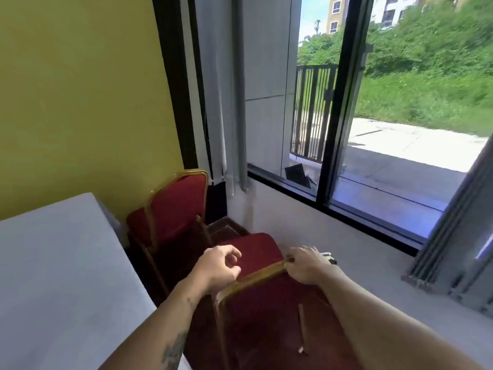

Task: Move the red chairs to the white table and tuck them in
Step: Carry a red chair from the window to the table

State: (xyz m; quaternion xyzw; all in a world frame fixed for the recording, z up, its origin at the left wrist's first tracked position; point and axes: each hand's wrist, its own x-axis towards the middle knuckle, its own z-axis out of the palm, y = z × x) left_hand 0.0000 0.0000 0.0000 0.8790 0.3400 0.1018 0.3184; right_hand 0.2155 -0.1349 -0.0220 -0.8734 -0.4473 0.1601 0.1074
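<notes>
A red padded chair (pixel 256 252) with a gold frame stands right in front of me, its backrest toward me and its seat pointing at the window wall. My right hand (pixel 306 265) is closed over the right end of its top rail. My left hand (pixel 221 265) hovers just above the rail's left end, fingers loosely curled and holding nothing. A second red chair (pixel 173 209), apparently stacked on another, sits in the corner facing right. The white table (pixel 53 263) fills the lower left, its edge beside both chairs.
A yellow wall (pixel 80 102) runs behind the table. A large black-framed window (pixel 333 129) with a low white wall under it closes off the far side. Folded grey blinds (pixel 458 249) hang at the right. Dark floor shows between chairs and table.
</notes>
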